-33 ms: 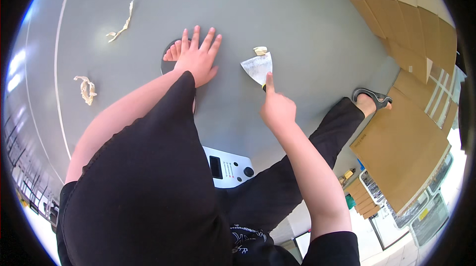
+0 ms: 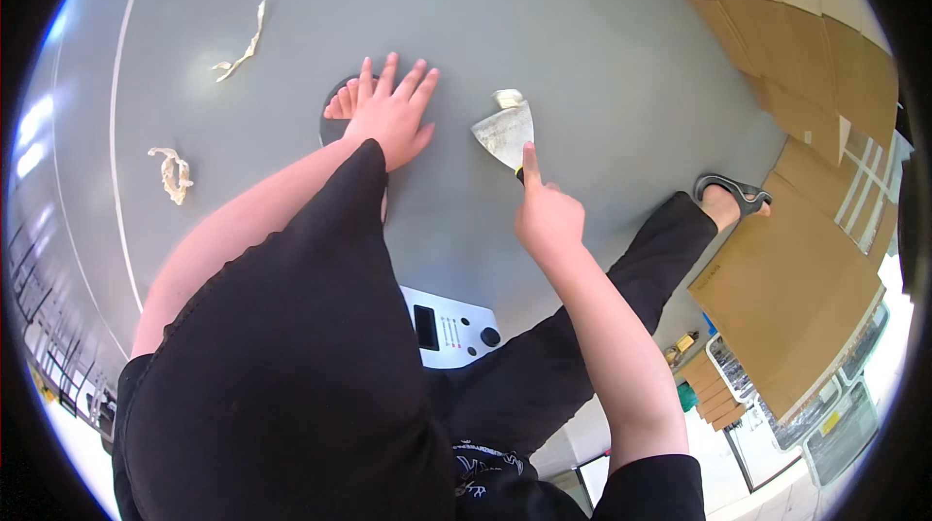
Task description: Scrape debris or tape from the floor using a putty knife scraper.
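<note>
My right hand (image 2: 550,217) is closed round the handle of a putty knife (image 2: 506,136), with the index finger stretched along it toward the blade. The broad metal blade points away from me, low over the grey floor. Against its far edge sits a small crumpled cream-coloured scrap (image 2: 508,99). My left hand (image 2: 390,123) is open, palm down with fingers spread, at my bent knee. Past it, toes show in a dark sandal (image 2: 335,123). Most of the knife's handle is hidden in my fist.
Two twisted cream strips, one long (image 2: 245,47) and one curled (image 2: 175,177), lie on the floor at the left near a white line (image 2: 115,123). A white panel with a knob (image 2: 449,331) is between my legs. Cardboard (image 2: 791,268) stands at the right near my other sandal (image 2: 730,193).
The whole view has shifted very slightly. The blade looks duller and greyer than before, with the scrap still against its far edge. Both hands keep nearly the same pose.
</note>
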`<state>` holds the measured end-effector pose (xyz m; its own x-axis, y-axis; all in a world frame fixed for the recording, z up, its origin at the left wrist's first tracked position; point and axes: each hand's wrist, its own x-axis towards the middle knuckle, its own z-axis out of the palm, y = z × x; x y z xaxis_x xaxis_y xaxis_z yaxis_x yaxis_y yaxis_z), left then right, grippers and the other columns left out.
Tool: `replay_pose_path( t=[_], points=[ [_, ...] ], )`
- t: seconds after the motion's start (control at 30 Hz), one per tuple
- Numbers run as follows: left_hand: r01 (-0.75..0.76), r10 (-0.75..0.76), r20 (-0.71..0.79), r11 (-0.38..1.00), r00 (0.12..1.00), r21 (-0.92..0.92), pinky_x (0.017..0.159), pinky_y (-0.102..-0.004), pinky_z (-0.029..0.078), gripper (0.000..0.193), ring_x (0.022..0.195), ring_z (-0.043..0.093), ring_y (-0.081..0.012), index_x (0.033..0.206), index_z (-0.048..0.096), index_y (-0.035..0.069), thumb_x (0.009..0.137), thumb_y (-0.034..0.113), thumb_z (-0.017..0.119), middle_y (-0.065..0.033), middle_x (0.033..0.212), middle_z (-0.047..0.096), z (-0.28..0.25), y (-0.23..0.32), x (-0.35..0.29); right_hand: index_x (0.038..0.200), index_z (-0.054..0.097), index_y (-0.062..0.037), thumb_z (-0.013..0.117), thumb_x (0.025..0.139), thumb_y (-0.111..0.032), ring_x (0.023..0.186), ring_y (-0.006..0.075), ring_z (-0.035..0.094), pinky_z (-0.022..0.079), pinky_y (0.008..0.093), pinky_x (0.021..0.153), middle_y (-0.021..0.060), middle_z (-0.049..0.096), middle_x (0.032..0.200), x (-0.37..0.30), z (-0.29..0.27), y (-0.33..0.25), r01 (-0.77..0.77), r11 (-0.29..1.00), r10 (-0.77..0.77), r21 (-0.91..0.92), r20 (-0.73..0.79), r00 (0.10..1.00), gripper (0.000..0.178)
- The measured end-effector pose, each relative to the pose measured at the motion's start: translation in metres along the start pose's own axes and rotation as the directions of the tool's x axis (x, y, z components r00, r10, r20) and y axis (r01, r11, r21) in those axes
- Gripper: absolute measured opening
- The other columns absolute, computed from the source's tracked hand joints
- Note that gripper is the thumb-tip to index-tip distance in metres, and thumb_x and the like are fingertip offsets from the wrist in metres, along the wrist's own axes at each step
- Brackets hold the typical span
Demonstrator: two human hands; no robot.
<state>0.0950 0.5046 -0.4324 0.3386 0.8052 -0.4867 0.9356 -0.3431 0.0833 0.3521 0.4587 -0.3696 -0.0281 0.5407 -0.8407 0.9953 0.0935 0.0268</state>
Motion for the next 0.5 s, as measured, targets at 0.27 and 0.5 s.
replay_pose_path(
  t=[0.27, 0.5],
  points=[
    [-0.026, 0.003, -0.033, 0.674, 0.999, -0.739, 0.102, -0.044, 0.046, 0.046, 0.111, 0.065, -0.0298, 0.14, 0.057, 0.011, 0.097, 0.024, 0.065, -0.0099, 0.116, 0.071, -0.022, -0.006, -0.005, 0.165, 0.022, -0.0316, 0.064, 0.083, -0.011, 0.055, 0.0263, 0.066, 0.053, 0.0396, 0.052, 0.01, 0.063, 0.081, -0.035, 0.007, -0.025, 0.293, 0.939, -0.329, -0.179, -0.225, 0.917, 0.095],
    [0.087, -0.286, -0.018, 0.35, 0.958, -0.933, 0.083, -0.0325, 0.054, 0.033, 0.089, 0.068, -0.0175, 0.129, 0.065, 0.007, 0.098, 0.016, 0.066, -0.0096, 0.096, 0.072, -0.022, -0.031, -0.007, 0.165, 0.022, -0.0311, 0.063, 0.084, -0.01, 0.059, 0.0272, 0.068, 0.054, 0.0397, 0.055, 0.0118, 0.064, 0.084, -0.04, -0.01, -0.042, 0.286, 0.951, -0.303, -0.115, -0.179, 0.936, 0.093]
  ],
)
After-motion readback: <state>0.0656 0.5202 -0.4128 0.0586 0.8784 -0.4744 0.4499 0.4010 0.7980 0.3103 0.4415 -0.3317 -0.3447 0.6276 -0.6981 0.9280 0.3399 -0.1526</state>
